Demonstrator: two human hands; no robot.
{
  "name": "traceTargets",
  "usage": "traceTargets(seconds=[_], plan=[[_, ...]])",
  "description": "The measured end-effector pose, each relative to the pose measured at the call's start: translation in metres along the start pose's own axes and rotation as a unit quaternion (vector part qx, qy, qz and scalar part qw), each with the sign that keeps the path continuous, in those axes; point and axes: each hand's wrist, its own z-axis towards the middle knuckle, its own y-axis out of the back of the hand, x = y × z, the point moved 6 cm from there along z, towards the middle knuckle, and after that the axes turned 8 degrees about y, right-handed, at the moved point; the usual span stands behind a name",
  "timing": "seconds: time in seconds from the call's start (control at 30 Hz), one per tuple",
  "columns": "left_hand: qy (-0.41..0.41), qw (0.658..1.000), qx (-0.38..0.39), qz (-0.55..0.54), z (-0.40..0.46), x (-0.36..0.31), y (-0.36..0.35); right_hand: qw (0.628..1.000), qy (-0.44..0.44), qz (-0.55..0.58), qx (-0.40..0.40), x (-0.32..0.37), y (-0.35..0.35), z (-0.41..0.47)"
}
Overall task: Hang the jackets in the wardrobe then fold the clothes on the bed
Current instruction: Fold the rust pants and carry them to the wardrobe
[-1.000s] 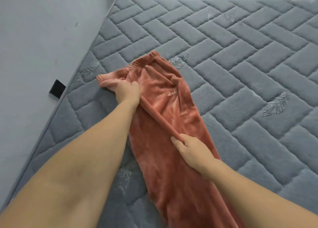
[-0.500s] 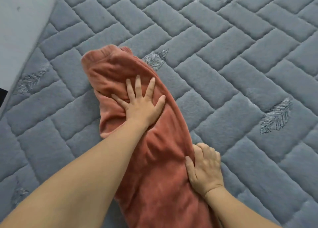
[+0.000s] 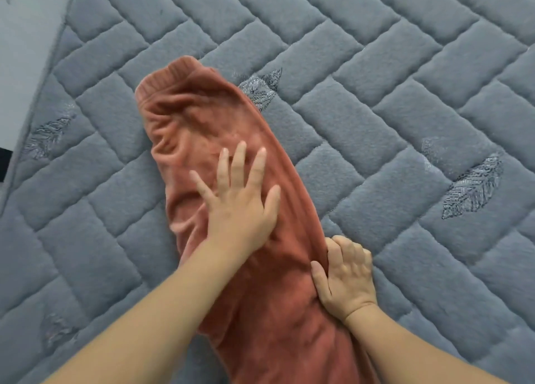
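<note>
A rust-orange velvety pair of trousers [image 3: 202, 123] lies lengthwise on the grey quilted mattress [image 3: 376, 79], doubled along its length, its ribbed waistband at the far end. My left hand [image 3: 237, 201] lies flat on the upper part of the trousers, fingers straight and spread, pressing the cloth down. My right hand [image 3: 346, 279] sits at the trousers' right edge lower down, its fingers curled over that edge against the mattress. The lower part of the trousers runs out of view at the bottom.
The mattress's left edge [image 3: 34, 100] runs diagonally beside a pale grey wall [image 3: 26, 36]. A small black object [image 3: 4, 163] shows at the far left against the wall. Embroidered feather motifs dot the mattress.
The trousers went from spread open to doubled over lengthwise. My left hand let go of the waistband corner and now presses flat, sliding slightly toward me. My right hand stays at the right edge.
</note>
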Motion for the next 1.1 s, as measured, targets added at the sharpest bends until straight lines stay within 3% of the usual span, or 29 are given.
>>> traceTargets(seconds=[0.13, 0.23, 0.3, 0.33, 0.37, 0.43, 0.47, 0.5, 0.57, 0.6, 0.63, 0.7, 0.77, 0.83, 0.9, 0.97, 1.1], plan=[[-0.029, 0.991, 0.079, 0.102, -0.098, 0.053, -0.023, 1.000, 0.002, 0.002, -0.006, -0.001, -0.002, -0.002], [-0.013, 0.998, 0.041, 0.056, -0.088, 0.068, -0.015, 1.000, 0.005, 0.007, -0.014, 0.000, -0.003, -0.002], [0.113, 0.992, -0.038, -0.027, -0.083, 0.077, -0.003, 1.000, 0.005, 0.008, -0.016, 0.000, -0.002, -0.002], [0.207, 0.972, -0.073, -0.082, -0.086, 0.087, 0.001, 1.000, 0.004, 0.010, -0.014, 0.000, -0.002, -0.002], [0.309, 0.937, -0.079, -0.145, -0.092, 0.100, 0.001, 1.000, 0.002, 0.012, -0.011, 0.000, -0.002, -0.002], [0.468, 0.855, -0.006, -0.224, -0.109, 0.120, -0.011, 1.000, -0.006, 0.014, -0.002, 0.000, -0.002, -0.003], [0.484, 0.845, 0.036, -0.223, -0.114, 0.124, -0.016, 1.000, -0.013, 0.014, 0.003, 0.000, 0.000, -0.003], [0.456, 0.858, 0.053, -0.231, -0.114, 0.123, -0.015, 1.000, -0.019, 0.014, 0.009, 0.001, 0.002, -0.002], [0.402, 0.872, 0.014, -0.280, -0.111, 0.126, 0.000, 0.999, -0.031, 0.019, 0.029, 0.001, 0.006, -0.003], [0.402, 0.859, -0.029, -0.318, -0.111, 0.132, 0.009, 0.998, -0.041, 0.032, 0.041, 0.001, 0.008, -0.005], [0.410, 0.830, -0.065, -0.373, -0.115, 0.139, 0.015, 0.996, -0.056, 0.057, 0.050, 0.001, 0.011, -0.011], [0.440, 0.706, -0.066, -0.551, -0.141, 0.144, 0.008, 0.985, -0.090, 0.136, 0.059, 0.005, 0.015, -0.036], [0.448, 0.585, 0.040, -0.675, -0.184, 0.125, -0.017, 0.970, -0.113, 0.201, 0.077, 0.010, 0.020, -0.074], [0.434, 0.541, 0.170, -0.700, -0.236, 0.095, -0.039, 0.960, -0.120, 0.229, 0.106, 0.014, 0.029, -0.118], [0.399, 0.531, 0.243, -0.707, -0.285, 0.066, -0.053, 0.959, -0.117, 0.221, 0.134, 0.012, 0.037, -0.161], [0.396, 0.531, 0.243, -0.709, -0.323, 0.046, -0.064, 0.946, -0.150, 0.247, 0.150, 0.003, 0.047, -0.204], [0.444, 0.571, 0.258, -0.640, -0.366, 0.022, -0.072, 0.857, -0.241, 0.386, 0.241, -0.002, 0.055, -0.276]])
